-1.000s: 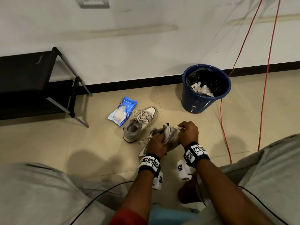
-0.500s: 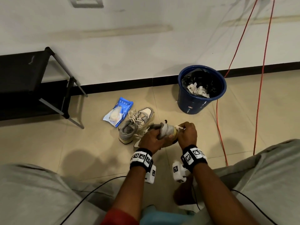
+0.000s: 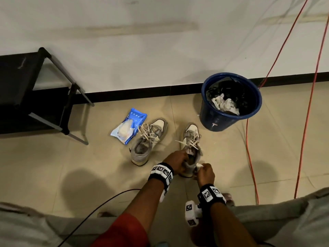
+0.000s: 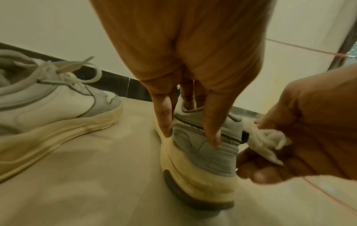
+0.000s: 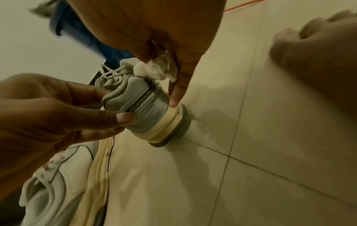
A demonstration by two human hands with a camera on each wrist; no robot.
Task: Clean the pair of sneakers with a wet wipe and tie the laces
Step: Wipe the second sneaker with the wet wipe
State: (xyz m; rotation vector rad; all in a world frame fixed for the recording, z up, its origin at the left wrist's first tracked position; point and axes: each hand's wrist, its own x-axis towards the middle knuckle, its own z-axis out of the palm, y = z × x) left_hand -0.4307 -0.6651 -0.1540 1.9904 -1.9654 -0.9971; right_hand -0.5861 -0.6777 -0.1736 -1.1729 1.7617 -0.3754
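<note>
Two grey-and-cream sneakers with loose laces stand side by side on the tiled floor, toes toward the wall. My left hand [image 3: 179, 160] grips the heel collar of the right sneaker [image 3: 191, 139]; in the left wrist view its fingers [image 4: 212, 130] lie over the grey heel [image 4: 204, 154], with one inside the opening. My right hand [image 3: 202, 169] holds a crumpled white wet wipe [image 5: 158, 67] against the back of that heel [image 5: 142, 107]. The left sneaker [image 3: 148, 141] stands untouched.
A blue wet-wipe pack [image 3: 129, 128] lies left of the sneakers. A blue bucket [image 3: 229, 102] with used wipes stands at the right by the wall. Orange cables [image 3: 249, 157] run down the right. A black rack [image 3: 26, 90] stands at far left. My knees frame the bottom.
The sneaker I held up sideways between both hands now stands upright on the floor, right of the other one. Both hands have shifted to its heel.
</note>
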